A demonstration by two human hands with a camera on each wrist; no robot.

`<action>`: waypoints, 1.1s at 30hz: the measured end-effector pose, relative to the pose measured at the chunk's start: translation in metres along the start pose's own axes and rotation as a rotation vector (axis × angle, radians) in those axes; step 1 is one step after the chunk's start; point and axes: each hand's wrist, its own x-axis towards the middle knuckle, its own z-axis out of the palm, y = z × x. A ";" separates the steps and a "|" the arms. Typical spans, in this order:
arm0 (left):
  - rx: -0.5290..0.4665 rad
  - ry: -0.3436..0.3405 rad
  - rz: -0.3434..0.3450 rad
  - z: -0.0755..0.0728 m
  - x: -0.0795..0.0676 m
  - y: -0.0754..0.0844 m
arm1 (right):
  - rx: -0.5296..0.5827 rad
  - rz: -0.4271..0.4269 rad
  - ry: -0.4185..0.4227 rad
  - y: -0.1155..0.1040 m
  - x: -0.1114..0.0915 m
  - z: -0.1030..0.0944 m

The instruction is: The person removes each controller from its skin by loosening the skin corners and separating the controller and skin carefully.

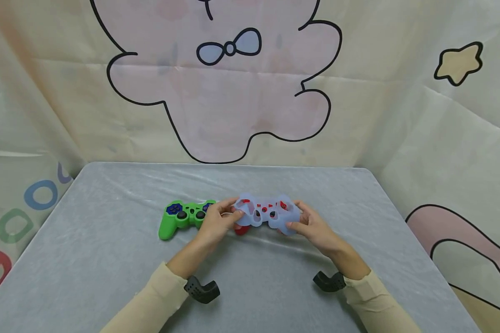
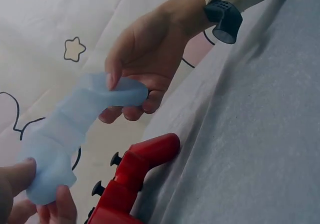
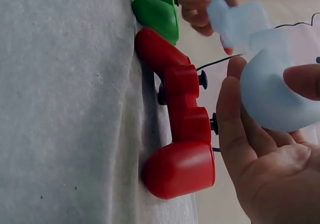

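Both hands hold a translucent pale-blue silicone controller cover (image 1: 268,212) by its two ends. My left hand (image 1: 216,222) pinches the left grip end between thumb and fingers. At the other end, my right hand (image 1: 316,229) has its thumb on top and fingers underneath. Below the cover lies a red game controller (image 3: 182,129) on the table, apart from the cover in both wrist views. From above, the cover hides most of the red controller, whose parts show through the cutouts. Just left of my left hand is a green game controller (image 1: 181,215), its right end hidden behind that hand.
A grey cloth covers the table (image 1: 266,296). Printed fabric curtains (image 1: 379,115) stand behind it and at both sides. Each wrist wears a black camera mount, one on the left (image 1: 202,290) and one on the right (image 1: 329,280).
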 end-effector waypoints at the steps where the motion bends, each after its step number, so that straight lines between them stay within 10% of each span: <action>1: -0.007 0.010 0.005 0.000 0.000 0.000 | 0.006 0.008 0.006 0.000 0.000 0.000; 9: -0.062 0.067 0.062 -0.002 0.000 0.007 | 0.142 -0.020 0.049 0.002 0.002 -0.004; 18: 0.000 -0.149 0.124 -0.008 -0.002 0.011 | 0.143 0.000 0.046 0.003 0.001 -0.008; 25: -0.030 -0.232 -0.010 -0.009 -0.002 0.011 | 0.069 0.024 0.099 0.000 0.001 -0.005; 33: 0.177 -0.177 0.031 -0.008 -0.003 0.006 | 0.011 -0.110 0.099 0.003 0.002 -0.006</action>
